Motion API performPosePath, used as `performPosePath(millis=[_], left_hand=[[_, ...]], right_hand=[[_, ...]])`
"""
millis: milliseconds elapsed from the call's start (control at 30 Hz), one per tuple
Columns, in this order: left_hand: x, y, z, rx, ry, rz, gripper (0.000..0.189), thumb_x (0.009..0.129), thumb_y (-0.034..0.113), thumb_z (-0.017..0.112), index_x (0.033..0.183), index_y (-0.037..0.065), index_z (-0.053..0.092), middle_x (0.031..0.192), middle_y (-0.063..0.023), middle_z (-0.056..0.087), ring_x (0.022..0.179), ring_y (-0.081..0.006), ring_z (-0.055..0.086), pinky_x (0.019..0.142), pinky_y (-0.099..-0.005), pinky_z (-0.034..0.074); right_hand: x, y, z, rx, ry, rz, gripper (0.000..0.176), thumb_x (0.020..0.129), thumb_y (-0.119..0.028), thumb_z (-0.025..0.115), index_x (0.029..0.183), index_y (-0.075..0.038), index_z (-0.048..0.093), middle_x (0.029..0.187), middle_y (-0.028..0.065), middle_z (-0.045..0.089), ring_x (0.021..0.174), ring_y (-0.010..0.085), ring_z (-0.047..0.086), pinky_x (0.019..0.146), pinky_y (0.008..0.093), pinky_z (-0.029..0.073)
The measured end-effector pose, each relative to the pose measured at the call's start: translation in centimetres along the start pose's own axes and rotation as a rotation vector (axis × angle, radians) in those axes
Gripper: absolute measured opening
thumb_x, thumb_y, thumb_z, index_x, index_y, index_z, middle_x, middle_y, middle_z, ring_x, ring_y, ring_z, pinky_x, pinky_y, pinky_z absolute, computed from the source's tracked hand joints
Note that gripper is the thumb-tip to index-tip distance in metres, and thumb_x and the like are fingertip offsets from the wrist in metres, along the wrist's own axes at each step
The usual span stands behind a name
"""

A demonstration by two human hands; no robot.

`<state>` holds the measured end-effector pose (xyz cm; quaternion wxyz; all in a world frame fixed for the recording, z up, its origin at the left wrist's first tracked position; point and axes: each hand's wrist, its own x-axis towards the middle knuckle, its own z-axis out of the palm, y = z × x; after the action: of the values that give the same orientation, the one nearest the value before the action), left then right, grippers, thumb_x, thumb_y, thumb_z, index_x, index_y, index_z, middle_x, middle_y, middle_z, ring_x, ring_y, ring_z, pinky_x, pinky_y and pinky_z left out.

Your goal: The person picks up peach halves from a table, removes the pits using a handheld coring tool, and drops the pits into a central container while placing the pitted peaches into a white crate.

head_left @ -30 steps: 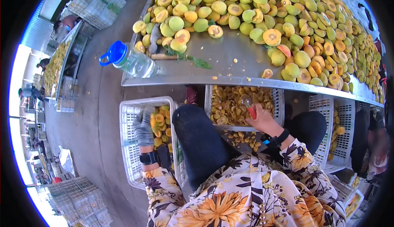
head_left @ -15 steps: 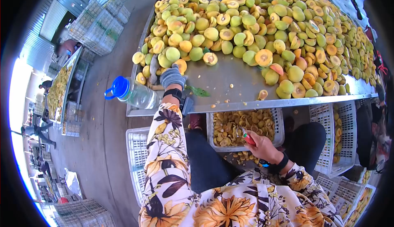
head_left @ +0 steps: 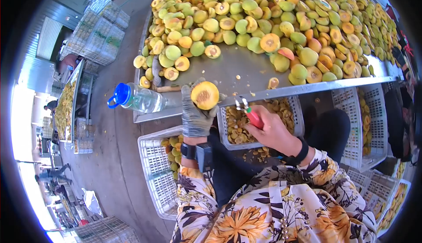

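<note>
In my gloved left hand (head_left: 198, 115) is a peach half (head_left: 205, 96), its cut face turned up and its brownish centre showing. The fingers wrap around it from below and behind, just over the table's near edge. My right hand (head_left: 274, 131) is closed on a red-handled pitting tool (head_left: 254, 116), whose metal loop end points up and left towards the peach half, apart from it. Beyond both hands, a large heap of halved peaches (head_left: 228, 23) lies on the metal table (head_left: 237, 65).
A blue-capped water bottle (head_left: 143, 100) lies at the table's left corner, close to a wooden-handled tool (head_left: 168, 88). Below the table edge stands a crate (head_left: 237, 146) of peach scraps. White crates (head_left: 151, 177) flank my legs. People work at a far table (head_left: 72, 98).
My left hand has come back from the heap with a peach half in it. My right hand has risen with the pitting tool, closer to the left. The view has shifted slightly.
</note>
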<state>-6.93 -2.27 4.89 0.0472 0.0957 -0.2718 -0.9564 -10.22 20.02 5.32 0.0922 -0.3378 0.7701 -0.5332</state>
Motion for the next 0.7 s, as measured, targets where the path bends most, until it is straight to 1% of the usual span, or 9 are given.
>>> performPosePath(millis=[67,100,167,200,267,433,500,600,700], left_hand=[[0.1,-3.7,1.1,0.116,0.259,0.178,0.045,0.087,0.045,0.047,0.11,0.006,0.05,0.097,-0.014,0.06,0.078,-0.031,0.062,0.056,-0.0313,0.053],[-0.2,-4.7,1.8,0.111,0.254,0.158,0.045,0.087,0.045,0.047,0.11,0.006,0.05,0.097,-0.014,0.06,0.078,-0.031,0.062,0.056,-0.0313,0.053],[-1.1,-6.5,2.7,0.091,0.27,0.121,0.039,0.086,0.04,0.052,0.107,0.006,0.051,0.099,-0.0146,0.06,0.086,-0.0309,0.06,0.074,-0.0366,0.051],[-1.1,-7.1,2.6,0.087,0.266,0.104,0.039,0.086,0.04,0.052,0.107,0.006,0.051,0.099,-0.0146,0.06,0.086,-0.0309,0.06,0.074,-0.0366,0.051],[-1.2,-8.2,2.2,0.102,0.212,0.073,0.036,0.085,0.036,0.054,0.106,0.007,0.051,0.1,-0.0149,0.059,0.091,-0.0299,0.059,0.081,-0.0376,0.048],[-1.4,-9.7,3.4,0.214,0.182,0.159,0.029,0.087,0.027,0.054,0.105,0.005,0.051,0.1,-0.0125,0.059,0.09,-0.0265,0.059,0.079,-0.0352,0.05],[-1.5,-10.1,4.0,0.357,0.233,0.275,0.029,0.087,0.022,0.054,0.11,0.005,0.05,0.1,-0.0106,0.058,0.089,-0.0228,0.059,0.079,-0.0326,0.05],[-1.3,-10.7,4.3,0.433,0.258,0.335,0.034,0.088,0.021,0.054,0.118,0.005,0.047,0.1,-0.0094,0.058,0.089,-0.0199,0.058,0.078,-0.0301,0.049],[-1.3,-11.2,4.0,0.414,0.266,0.321,0.035,0.088,0.021,0.054,0.118,0.005,0.047,0.101,-0.0095,0.057,0.089,-0.0198,0.058,0.079,-0.0296,0.049]], right_hand=[[-0.2,-0.7,0.0,0.018,-0.006,0.033,0.034,0.074,-0.011,0.067,0.101,0.0,0.049,0.071,0.0188,0.057,0.062,0.036,0.056,0.056,0.0359,0.045],[-0.3,-0.9,0.0,-0.004,-0.03,0.073,0.033,0.074,-0.012,0.066,0.1,0.0,0.049,0.07,0.0197,0.057,0.063,0.037,0.056,0.056,0.0368,0.045],[-0.9,-0.7,-0.2,-0.033,-0.044,0.131,0.032,0.074,-0.012,0.066,0.098,0.0,0.05,0.069,0.0205,0.056,0.063,0.038,0.056,0.056,0.0376,0.044],[-1.2,-0.2,-0.1,-0.055,-0.048,0.129,0.03,0.074,-0.012,0.065,0.097,0.0,0.05,0.068,0.021,0.056,0.064,0.0386,0.056,0.055,0.0385,0.044],[-1.9,0.2,-0.2,-0.08,-0.048,0.136,0.029,0.074,-0.013,0.065,0.095,0.0,0.05,0.067,0.0215,0.056,0.064,0.0392,0.057,0.055,0.0394,0.044],[-3.0,0.7,-0.3,-0.186,-0.078,0.129,0.021,0.076,-0.008,0.061,0.087,0.0,0.045,0.064,0.0223,0.054,0.064,0.0397,0.057,0.055,0.0425,0.044],[-3.3,0.8,-0.3,-0.211,-0.069,0.137,0.019,0.077,-0.007,0.059,0.086,0.0,0.044,0.063,0.0223,0.054,0.063,0.0396,0.056,0.054,0.0431,0.044],[-3.7,0.9,0.2,-0.264,-0.034,0.14,0.016,0.079,-0.006,0.056,0.085,0.0,0.042,0.06,0.0221,0.053,0.059,0.0395,0.056,0.05,0.044,0.043],[-4.1,1.5,0.7,-0.303,0.018,0.116,0.014,0.081,-0.005,0.053,0.085,0.0,0.041,0.057,0.022,0.053,0.056,0.0397,0.056,0.047,0.0444,0.042]])
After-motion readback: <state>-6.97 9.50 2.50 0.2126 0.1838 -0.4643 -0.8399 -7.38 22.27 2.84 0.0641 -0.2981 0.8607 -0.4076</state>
